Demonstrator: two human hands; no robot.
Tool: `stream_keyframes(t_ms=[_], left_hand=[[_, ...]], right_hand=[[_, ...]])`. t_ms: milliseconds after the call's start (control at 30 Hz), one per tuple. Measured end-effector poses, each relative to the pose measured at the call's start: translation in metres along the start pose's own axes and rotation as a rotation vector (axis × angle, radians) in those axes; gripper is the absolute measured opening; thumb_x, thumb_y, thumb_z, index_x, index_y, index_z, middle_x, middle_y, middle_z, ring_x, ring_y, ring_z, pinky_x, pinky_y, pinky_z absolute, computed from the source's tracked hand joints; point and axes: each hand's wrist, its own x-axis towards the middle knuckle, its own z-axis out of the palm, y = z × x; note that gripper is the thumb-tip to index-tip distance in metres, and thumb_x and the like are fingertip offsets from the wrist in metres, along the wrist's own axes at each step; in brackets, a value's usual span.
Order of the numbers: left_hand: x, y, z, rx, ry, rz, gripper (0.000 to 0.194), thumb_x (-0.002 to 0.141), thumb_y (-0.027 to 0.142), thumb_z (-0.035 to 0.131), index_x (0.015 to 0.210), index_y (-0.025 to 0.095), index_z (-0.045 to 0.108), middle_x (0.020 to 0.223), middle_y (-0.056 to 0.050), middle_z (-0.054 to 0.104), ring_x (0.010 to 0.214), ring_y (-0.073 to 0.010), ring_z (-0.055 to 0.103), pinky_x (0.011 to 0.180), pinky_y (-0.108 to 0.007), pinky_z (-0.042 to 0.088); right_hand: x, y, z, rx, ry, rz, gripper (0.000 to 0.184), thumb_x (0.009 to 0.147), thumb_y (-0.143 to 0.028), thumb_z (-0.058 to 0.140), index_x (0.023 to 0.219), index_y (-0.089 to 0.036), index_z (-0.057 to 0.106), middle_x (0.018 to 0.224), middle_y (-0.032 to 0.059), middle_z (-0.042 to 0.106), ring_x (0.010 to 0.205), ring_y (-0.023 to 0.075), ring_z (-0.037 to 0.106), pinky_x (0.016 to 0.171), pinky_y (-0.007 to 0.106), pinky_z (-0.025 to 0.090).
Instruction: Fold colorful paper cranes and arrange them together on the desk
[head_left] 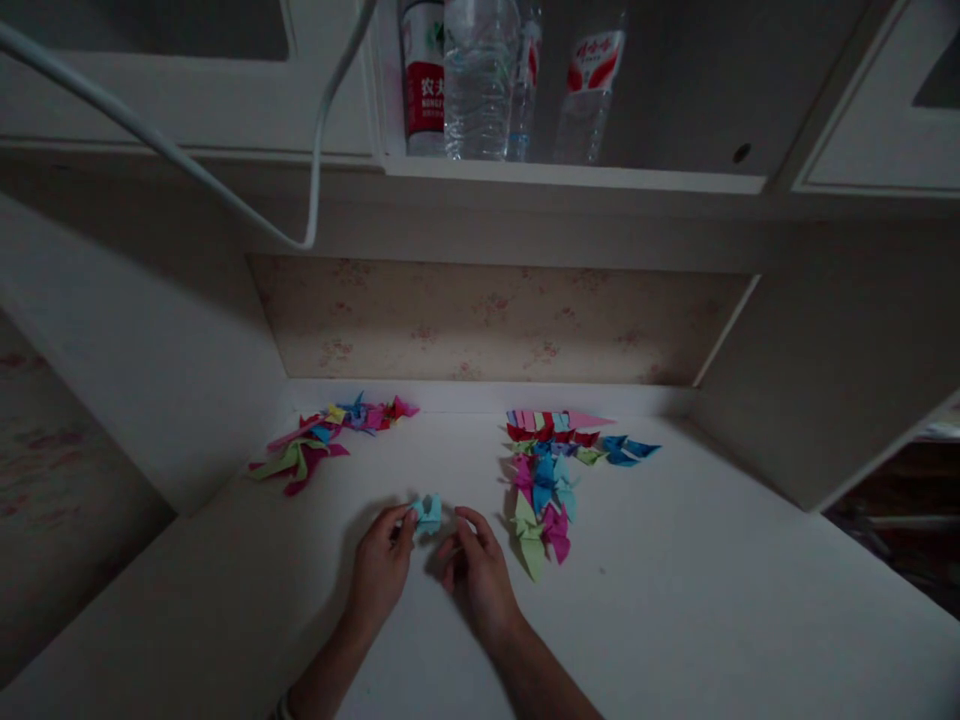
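Pinched between the thumb and fingers of my left hand (381,565) is a small light-blue piece of folded paper (428,514), held just above the white tabletop. My right hand (478,575) is close by on its right, fingers curled but apart, with nothing visible in them. A gap separates its fingertips from the folded paper. To the right of that hand lie several colourful folded paper figures, among them a light-green paper crane (529,535) and a magenta one (556,530).
A second heap of folded paper figures (307,450) lies at the back left of the white table (675,620). Overhead, a shelf holds plastic bottles (480,85). A white cable (225,200) hangs down from the upper left. Side panels flank the table.
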Motion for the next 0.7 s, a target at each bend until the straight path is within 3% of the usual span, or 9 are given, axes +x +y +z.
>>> stream_keyframes(t_ms=[133, 267, 367, 533, 700], left_hand=[[0.003, 0.0, -0.001, 0.016, 0.045, 0.025, 0.033, 0.087, 0.045, 0.045, 0.092, 0.017, 0.062, 0.086, -0.006, 0.068, 0.075, -0.0206, 0.064, 0.069, -0.031, 0.05], [0.005, 0.001, -0.003, -0.047, 0.045, -0.046, 0.035, 0.086, 0.048, 0.046, 0.09, 0.017, 0.061, 0.074, -0.003, 0.065, 0.059, -0.0179, 0.062, 0.058, -0.029, 0.05], [0.008, 0.008, -0.004, -0.101, 0.038, -0.091, 0.035, 0.086, 0.048, 0.047, 0.091, 0.017, 0.06, 0.073, -0.002, 0.066, 0.061, -0.0179, 0.064, 0.06, -0.029, 0.051], [0.02, 0.043, 0.001, -0.165, -0.045, -0.088, 0.029, 0.08, 0.044, 0.057, 0.089, 0.017, 0.063, 0.076, -0.002, 0.069, 0.068, -0.018, 0.066, 0.065, -0.027, 0.051], [0.033, 0.088, 0.021, -0.265, -0.135, -0.072, 0.024, 0.075, 0.038, 0.062, 0.087, 0.017, 0.063, 0.074, -0.002, 0.069, 0.065, -0.0166, 0.066, 0.06, -0.024, 0.051]], right_hand=[[0.002, 0.004, -0.004, -0.049, -0.025, -0.004, 0.043, 0.074, -0.053, 0.067, 0.094, -0.016, 0.057, 0.052, -0.0035, 0.061, 0.031, 0.0063, 0.044, 0.032, 0.016, 0.027], [0.002, 0.01, -0.008, -0.136, -0.061, -0.017, 0.039, 0.08, -0.053, 0.06, 0.086, -0.014, 0.057, 0.05, -0.0032, 0.059, 0.031, 0.0055, 0.043, 0.032, 0.016, 0.025], [0.003, 0.012, -0.009, -0.174, -0.073, -0.025, 0.039, 0.082, -0.053, 0.058, 0.084, -0.015, 0.056, 0.05, -0.0031, 0.059, 0.031, 0.0056, 0.043, 0.032, 0.016, 0.025], [0.003, 0.011, -0.009, -0.223, -0.088, -0.03, 0.038, 0.084, -0.053, 0.053, 0.083, -0.015, 0.056, 0.049, -0.0032, 0.057, 0.032, 0.006, 0.042, 0.033, 0.016, 0.026], [0.003, 0.009, -0.007, -0.274, -0.093, -0.028, 0.033, 0.085, -0.048, 0.048, 0.081, -0.016, 0.055, 0.05, -0.0033, 0.056, 0.033, 0.0073, 0.042, 0.035, 0.018, 0.027]])
